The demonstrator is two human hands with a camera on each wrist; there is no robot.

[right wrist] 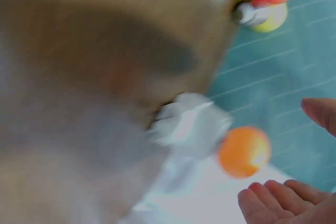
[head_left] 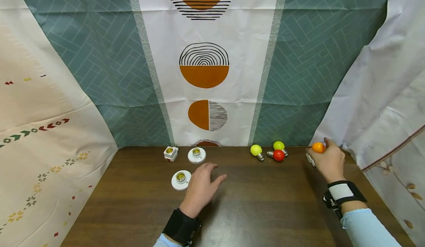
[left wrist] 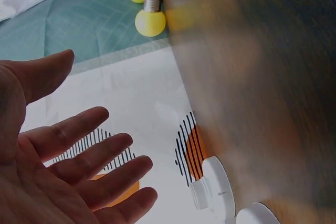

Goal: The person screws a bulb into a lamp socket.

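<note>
My right hand [head_left: 330, 161] is spread beside an orange bulb [right wrist: 244, 151], thumb and fingers apart with a gap to it in the right wrist view. The orange bulb stands in a white socket [right wrist: 191, 125] at the table's far right. My left hand [head_left: 201, 186] hovers over the table with its fingers loosely extended, holding nothing. Close to it are a round white lamp socket [head_left: 180, 180] and another round one [head_left: 196, 155] behind. An angular white socket [head_left: 170, 153] stands to their left.
Near the back edge of the brown table [head_left: 259, 202] lie a yellow-green bulb [head_left: 256, 150], a second yellow-green bulb [head_left: 279, 145] and a red bulb [head_left: 278, 155]. Patterned cloth [head_left: 299, 73] hangs behind, with pale cloths at both sides.
</note>
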